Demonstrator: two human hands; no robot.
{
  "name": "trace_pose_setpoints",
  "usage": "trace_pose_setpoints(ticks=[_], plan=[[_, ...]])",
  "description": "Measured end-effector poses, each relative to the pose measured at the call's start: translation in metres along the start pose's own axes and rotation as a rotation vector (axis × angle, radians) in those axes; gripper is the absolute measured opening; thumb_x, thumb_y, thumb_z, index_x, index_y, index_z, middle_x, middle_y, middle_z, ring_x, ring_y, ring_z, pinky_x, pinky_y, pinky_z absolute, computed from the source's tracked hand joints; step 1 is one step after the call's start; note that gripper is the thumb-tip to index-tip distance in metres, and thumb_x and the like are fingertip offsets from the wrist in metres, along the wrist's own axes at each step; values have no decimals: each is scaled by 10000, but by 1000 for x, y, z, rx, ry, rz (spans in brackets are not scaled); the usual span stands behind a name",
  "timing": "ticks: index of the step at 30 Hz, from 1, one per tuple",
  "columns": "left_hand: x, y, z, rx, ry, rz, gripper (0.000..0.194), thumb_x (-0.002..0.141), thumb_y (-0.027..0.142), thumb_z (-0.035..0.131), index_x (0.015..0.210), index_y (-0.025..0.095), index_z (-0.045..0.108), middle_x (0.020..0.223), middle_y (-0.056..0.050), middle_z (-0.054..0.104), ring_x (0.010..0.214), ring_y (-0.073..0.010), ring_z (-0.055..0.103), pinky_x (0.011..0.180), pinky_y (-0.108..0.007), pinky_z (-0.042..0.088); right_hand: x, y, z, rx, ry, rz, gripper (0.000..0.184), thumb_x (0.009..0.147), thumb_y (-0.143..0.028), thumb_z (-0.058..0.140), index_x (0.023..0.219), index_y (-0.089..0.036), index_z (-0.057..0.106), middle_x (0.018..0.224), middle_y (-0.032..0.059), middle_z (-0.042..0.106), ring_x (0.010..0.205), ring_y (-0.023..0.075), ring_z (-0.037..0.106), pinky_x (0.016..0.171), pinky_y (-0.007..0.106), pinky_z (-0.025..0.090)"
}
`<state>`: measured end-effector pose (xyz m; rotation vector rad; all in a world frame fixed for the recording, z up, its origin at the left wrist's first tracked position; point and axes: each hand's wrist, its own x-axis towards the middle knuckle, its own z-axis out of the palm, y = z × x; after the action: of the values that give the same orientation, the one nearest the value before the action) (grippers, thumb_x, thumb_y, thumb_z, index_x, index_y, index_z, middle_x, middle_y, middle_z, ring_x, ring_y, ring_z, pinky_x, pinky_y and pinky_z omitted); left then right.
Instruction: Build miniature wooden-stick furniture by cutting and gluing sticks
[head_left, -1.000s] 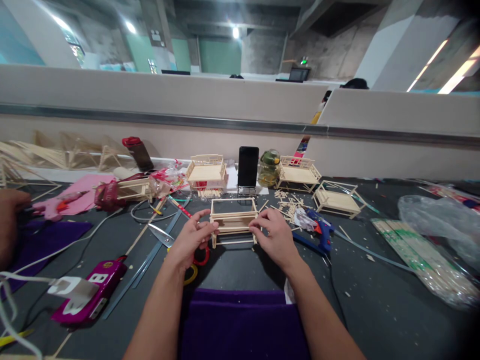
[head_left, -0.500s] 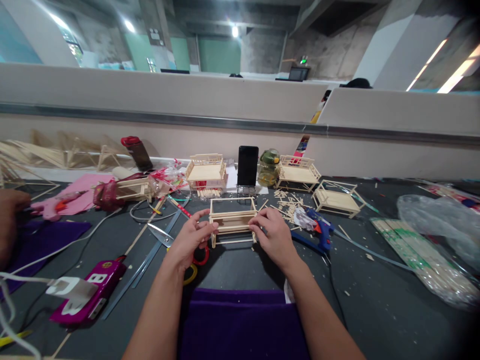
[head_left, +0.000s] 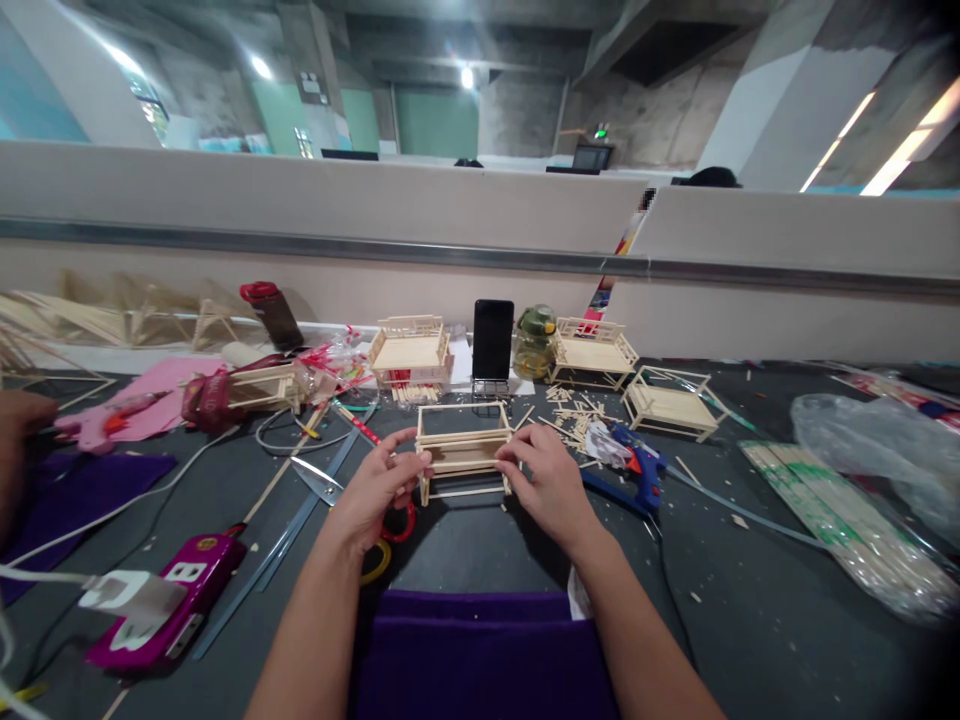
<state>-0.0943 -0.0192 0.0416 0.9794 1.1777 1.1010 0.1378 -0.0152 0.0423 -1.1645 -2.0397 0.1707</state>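
A small frame of thin wooden sticks [head_left: 463, 438], shaped like miniature furniture, is held upright on the dark table between my hands. My left hand [head_left: 388, 478] pinches its left end, thumb in front. At its right end, the fingertips of my right hand [head_left: 541, 474] are closed on the frame's edge. Scissors [head_left: 321, 482] with red and yellow handles lie beside and partly under my left hand. Right of my right hand rests a blue glue gun [head_left: 637, 468], near a scatter of short sticks [head_left: 577, 420].
Finished-looking stick models [head_left: 409, 352] stand behind, near a phone on a stand [head_left: 493, 342] and a green-lidded bottle [head_left: 534, 342]. A purple power strip [head_left: 169, 605] with white cables is at left, near another person's hand [head_left: 19, 430]. Bagged sticks [head_left: 847, 525] lie right.
The view has tilted slightly, so everything sits a little lower in the picture. Both hands keep their hold on the stick frame, which appears slightly turned.
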Motion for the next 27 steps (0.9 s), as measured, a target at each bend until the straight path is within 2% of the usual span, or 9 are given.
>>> trace_pose_setpoints(ticks=[5, 10, 21, 27], plan=[[0, 1, -3, -43, -24, -15, 605, 745, 393, 740, 1255, 192, 485, 627, 52, 526, 473, -47, 372, 407, -134, 240, 0, 1, 0, -8, -10, 7, 70, 866, -150, 608, 842, -193, 658, 905, 53, 576, 914, 210, 524, 820, 326, 434], [2, 0, -4, -59, -60, 0, 635, 727, 334, 762, 1271, 190, 468, 683, 29, 586, 469, -39, 355, 403, -135, 229, 0, 1, 0, -6, -15, 11, 82, 871, -154, 599, 840, -202, 658, 901, 51, 579, 908, 210, 526, 816, 326, 436], [-1, 3, -3, -54, -40, -9, 683, 697, 304, 776, 1276, 181, 435, 708, 9, 632, 457, -36, 353, 414, -140, 213, -1, 2, 0, 9, -3, 8, 70, 837, -136, 628, 865, -198, 647, 907, 54, 579, 917, 216, 521, 819, 340, 441], [0, 1, -3, 3, -31, -26, 722, 694, 353, 767, 1309, 190, 427, 734, 2, 634, 485, -57, 379, 443, -163, 232, -1, 1, 1, 10, -14, 14, 74, 849, -134, 612, 848, -203, 638, 908, 52, 577, 906, 214, 518, 807, 338, 441]])
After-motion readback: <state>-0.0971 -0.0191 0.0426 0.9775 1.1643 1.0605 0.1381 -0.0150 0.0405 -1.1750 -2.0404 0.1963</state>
